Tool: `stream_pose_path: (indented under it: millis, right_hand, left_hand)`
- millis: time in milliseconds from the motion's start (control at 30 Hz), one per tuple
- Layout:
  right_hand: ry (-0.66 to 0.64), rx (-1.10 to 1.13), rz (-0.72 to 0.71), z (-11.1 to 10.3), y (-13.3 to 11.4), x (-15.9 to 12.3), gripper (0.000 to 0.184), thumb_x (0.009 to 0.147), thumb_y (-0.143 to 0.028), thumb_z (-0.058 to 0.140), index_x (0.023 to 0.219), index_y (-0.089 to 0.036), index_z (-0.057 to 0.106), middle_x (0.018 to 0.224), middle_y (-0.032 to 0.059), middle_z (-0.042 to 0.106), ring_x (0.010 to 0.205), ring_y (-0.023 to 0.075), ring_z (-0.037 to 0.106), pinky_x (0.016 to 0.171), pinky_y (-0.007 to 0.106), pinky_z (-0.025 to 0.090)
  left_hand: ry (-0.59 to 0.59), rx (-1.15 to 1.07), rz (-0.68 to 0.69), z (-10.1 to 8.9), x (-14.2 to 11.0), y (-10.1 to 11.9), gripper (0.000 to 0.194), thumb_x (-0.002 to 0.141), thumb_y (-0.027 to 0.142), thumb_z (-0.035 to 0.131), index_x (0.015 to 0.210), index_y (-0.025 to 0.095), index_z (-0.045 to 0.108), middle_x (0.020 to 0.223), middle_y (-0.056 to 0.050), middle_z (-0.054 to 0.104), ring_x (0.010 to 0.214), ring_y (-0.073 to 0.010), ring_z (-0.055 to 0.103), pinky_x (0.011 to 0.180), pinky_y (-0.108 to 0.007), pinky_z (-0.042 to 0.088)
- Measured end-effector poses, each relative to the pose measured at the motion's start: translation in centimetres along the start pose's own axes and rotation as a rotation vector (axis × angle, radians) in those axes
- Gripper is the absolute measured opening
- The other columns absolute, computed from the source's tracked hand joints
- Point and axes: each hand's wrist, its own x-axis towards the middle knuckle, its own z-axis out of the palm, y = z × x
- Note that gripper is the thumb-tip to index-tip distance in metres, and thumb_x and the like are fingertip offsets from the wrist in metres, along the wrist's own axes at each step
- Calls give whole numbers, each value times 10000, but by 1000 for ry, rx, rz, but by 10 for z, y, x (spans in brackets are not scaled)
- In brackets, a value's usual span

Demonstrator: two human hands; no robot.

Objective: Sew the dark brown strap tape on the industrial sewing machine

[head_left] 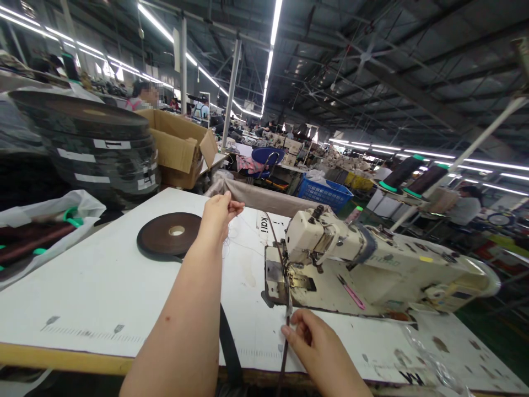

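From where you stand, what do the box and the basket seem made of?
The box: matte brown cardboard, judging by its creased, folded-out flaps. The basket: probably hard plastic, blue with a slight sheen, going by its moulded lattice sides.

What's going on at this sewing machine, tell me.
A person's right hand pinches a narrow dark strip running through the sewing machine. The left hand is raised over the white table, beside a dark roll; whether it holds anything is unclear. Pink snips lie on the machine's bed.
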Motion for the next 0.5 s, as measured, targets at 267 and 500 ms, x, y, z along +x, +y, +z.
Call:
stream_pose_path:
  millis: [267, 500]
  right_hand:
    - [12, -5, -24, 3, -5, 9, 154, 883, -226, 504, 729, -231, 492, 693, -24, 523, 717, 174, 534, 676, 282, 354]
    - [-322, 144, -131, -10, 14, -30, 70, 816, -264, 597, 802, -225, 653, 757, -24, 596, 700, 144, 522, 663, 235, 406]
  left_hand:
    - [-119, 1126, 79, -12, -8, -2, 332, 729, 416, 836, 878, 220, 613, 1026, -174, 773, 1136, -382, 701, 954, -440, 538]
    - [-282, 1526, -108, -19, -5, -11, 241, 592, 315, 912, 749, 217, 757, 1004, -230, 809, 1065, -467, 733, 899, -519, 557]
